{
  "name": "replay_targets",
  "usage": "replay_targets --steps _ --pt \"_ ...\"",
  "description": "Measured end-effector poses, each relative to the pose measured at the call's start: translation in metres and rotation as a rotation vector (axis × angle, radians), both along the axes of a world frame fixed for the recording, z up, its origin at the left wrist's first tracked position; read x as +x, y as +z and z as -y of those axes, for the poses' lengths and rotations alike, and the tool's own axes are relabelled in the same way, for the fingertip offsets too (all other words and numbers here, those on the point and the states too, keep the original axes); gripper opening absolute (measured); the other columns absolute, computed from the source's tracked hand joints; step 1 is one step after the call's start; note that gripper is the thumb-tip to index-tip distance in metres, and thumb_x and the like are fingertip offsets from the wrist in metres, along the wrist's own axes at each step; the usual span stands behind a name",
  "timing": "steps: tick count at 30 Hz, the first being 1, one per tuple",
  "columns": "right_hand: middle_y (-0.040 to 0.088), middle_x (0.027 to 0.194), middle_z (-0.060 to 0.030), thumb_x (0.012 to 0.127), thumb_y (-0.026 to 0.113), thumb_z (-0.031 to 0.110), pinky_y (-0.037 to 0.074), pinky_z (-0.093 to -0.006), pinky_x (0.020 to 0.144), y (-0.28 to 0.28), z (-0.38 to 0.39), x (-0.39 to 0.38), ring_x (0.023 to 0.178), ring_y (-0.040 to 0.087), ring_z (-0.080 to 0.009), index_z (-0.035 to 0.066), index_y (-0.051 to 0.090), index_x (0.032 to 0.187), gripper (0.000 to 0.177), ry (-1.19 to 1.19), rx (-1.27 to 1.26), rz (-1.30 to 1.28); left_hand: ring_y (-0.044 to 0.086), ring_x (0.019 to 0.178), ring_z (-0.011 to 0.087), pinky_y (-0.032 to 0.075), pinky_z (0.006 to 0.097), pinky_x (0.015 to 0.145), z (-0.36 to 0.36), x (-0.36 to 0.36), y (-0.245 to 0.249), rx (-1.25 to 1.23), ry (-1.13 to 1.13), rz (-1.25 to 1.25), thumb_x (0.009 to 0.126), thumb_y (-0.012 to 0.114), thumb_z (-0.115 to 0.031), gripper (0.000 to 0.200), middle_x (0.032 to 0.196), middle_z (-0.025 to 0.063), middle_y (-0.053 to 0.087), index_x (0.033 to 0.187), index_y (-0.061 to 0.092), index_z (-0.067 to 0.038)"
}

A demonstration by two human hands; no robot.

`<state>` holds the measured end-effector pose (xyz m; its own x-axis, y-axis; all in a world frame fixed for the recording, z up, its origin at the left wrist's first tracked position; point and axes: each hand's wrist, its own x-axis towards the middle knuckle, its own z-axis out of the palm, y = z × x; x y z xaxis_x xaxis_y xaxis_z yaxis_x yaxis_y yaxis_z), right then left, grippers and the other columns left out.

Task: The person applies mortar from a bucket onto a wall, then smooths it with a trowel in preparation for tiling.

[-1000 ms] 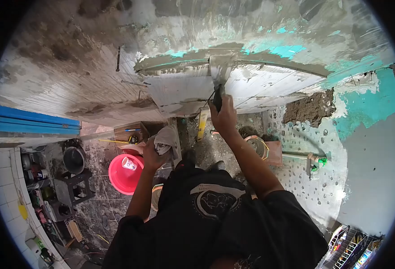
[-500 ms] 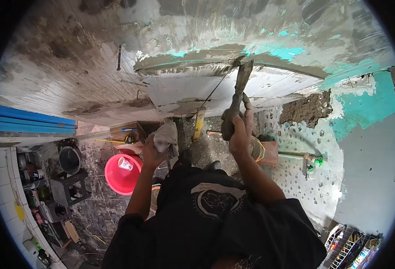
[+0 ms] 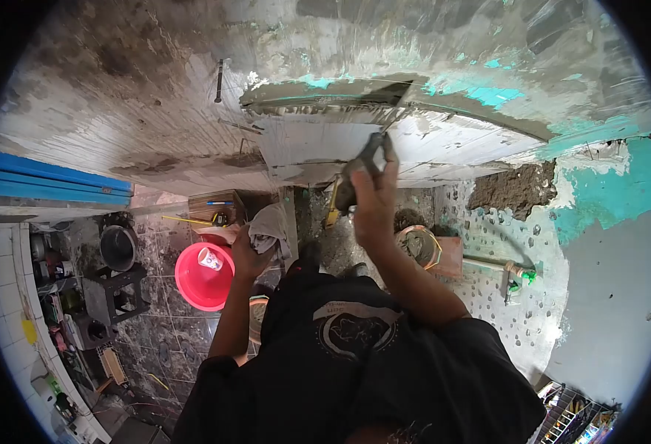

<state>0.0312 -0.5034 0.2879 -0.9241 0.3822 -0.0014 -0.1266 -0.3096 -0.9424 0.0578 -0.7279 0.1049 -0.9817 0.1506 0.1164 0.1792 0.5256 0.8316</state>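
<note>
My right hand (image 3: 373,203) is closed round the handle of a mortar-smeared trowel (image 3: 397,111). Its narrow blade lies over the strip of wet grey mortar (image 3: 325,100) that runs along the top of the white wall panel (image 3: 307,142). Lower and to the left, my left hand (image 3: 248,253) grips a bunched grey rag (image 3: 269,226), held close above the pink basin (image 3: 206,291).
A paper cup (image 3: 209,258) sits in the basin. A tape measure (image 3: 220,218) lies beyond it. Right of my body stand a bucket (image 3: 418,244) of mortar and a water tap (image 3: 518,274). A bolt-like rod (image 3: 219,81) juts from the wall.
My right hand has shifted left with the trowel, whose blade now tilts against the mortar strip. The left hand still holds the rag. The view has shifted slightly.
</note>
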Motion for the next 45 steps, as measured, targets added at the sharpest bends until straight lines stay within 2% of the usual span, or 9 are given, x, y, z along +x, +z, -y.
replay_targets --steps 3,13,20,24,27,30,32,38,45 --pt "0.053 0.097 -0.0089 0.089 0.044 0.007 0.045 -0.0228 0.064 0.004 0.017 -0.004 0.075 0.05 -0.0097 0.004 0.005 0.139 0.064 0.23 -0.024 0.039 0.061 0.089 0.0318 0.048 0.0382 0.078 0.0 0.001 -0.004 0.006 -0.011 0.06 0.059 0.076 -0.015 0.054 0.095 0.0181 0.061 0.106 0.053 0.001" --pt "0.053 0.103 -0.0094 0.089 0.041 0.005 0.047 -0.0268 0.072 0.015 -0.006 -0.003 0.084 0.053 -0.0125 0.006 0.02 0.136 0.051 -0.058 -0.039 -0.052 0.06 0.087 0.0346 0.048 0.0389 0.074 -0.01 -0.012 0.008 0.043 -0.053 -0.03 0.059 0.075 -0.014 0.047 0.093 0.017 0.06 0.1 0.056 -0.002" --pt "0.053 0.089 -0.011 0.091 0.042 0.007 0.047 -0.0271 0.047 -0.012 0.049 -0.013 0.06 0.054 -0.0133 0.007 0.007 0.138 0.059 0.234 -0.071 -0.127 0.059 0.087 0.0347 0.048 0.0389 0.073 -0.005 -0.008 0.003 0.023 -0.047 -0.004 0.059 0.074 -0.013 0.046 0.092 0.0158 0.059 0.1 0.057 -0.003" --pt "0.048 0.105 -0.0129 0.086 0.053 0.007 0.046 -0.0269 0.072 -0.007 0.058 -0.005 0.089 0.051 -0.0129 0.003 0.007 0.138 0.069 0.294 -0.181 -0.076 0.059 0.088 0.0344 0.048 0.0393 0.074 -0.001 -0.003 0.005 0.015 -0.02 0.005 0.058 0.075 -0.016 0.047 0.094 0.0149 0.059 0.099 0.056 -0.003" --pt "0.053 0.103 -0.0115 0.082 0.058 0.007 0.044 -0.0262 0.07 -0.013 0.029 0.013 0.083 0.051 -0.0117 0.001 0.019 0.136 0.066 0.19 0.312 -0.025 0.059 0.088 0.0343 0.048 0.0397 0.075 0.01 0.004 0.005 -0.023 0.025 0.039 0.058 0.076 -0.019 0.048 0.096 0.0151 0.059 0.1 0.056 -0.003" --pt "0.055 0.106 -0.0163 0.077 0.062 0.009 0.047 -0.0319 0.069 -0.055 -0.014 0.019 0.081 0.057 -0.022 0.0 0.026 0.133 0.067 -0.017 1.097 -0.255 0.059 0.089 0.0342 0.048 0.0398 0.075 0.018 0.011 -0.002 -0.035 0.058 0.083 0.059 0.076 -0.02 0.049 0.097 0.0154 0.059 0.1 0.056 -0.003" --pt "0.058 0.1 -0.0175 0.076 0.063 0.01 0.048 -0.0351 0.065 -0.063 -0.033 0.017 0.076 0.06 -0.0278 0.0 0.034 0.129 0.061 -0.013 1.247 -0.258 0.059 0.089 0.0341 0.048 0.0397 0.076 0.023 0.011 -0.003 -0.044 0.068 0.098 0.059 0.076 -0.021 0.05 0.098 0.0156 0.059 0.101 0.056 -0.004" --pt "0.056 0.087 -0.0161 0.076 0.062 0.012 0.048 -0.04 0.058 -0.096 -0.044 -0.02 0.07 0.058 -0.0341 0.01 0.054 0.116 0.04 0.213 1.303 -0.219 0.059 0.092 0.0339 0.048 0.0388 0.078 0.021 0.011 -0.002 -0.054 0.048 0.069 0.059 0.077 -0.022 0.054 0.101 0.0164 0.059 0.105 0.056 -0.003" --pt "0.054 0.082 -0.0152 0.077 0.059 0.006 0.044 -0.037 0.054 -0.077 -0.006 -0.039 0.063 0.055 -0.0306 0.001 0.053 0.115 0.039 0.215 1.167 -0.324 0.059 0.095 0.0338 0.048 0.0387 0.079 0.018 0.01 0.005 0.017 0.031 0.062 0.058 0.077 -0.02 0.055 0.103 0.016 0.059 0.106 0.056 -0.002"
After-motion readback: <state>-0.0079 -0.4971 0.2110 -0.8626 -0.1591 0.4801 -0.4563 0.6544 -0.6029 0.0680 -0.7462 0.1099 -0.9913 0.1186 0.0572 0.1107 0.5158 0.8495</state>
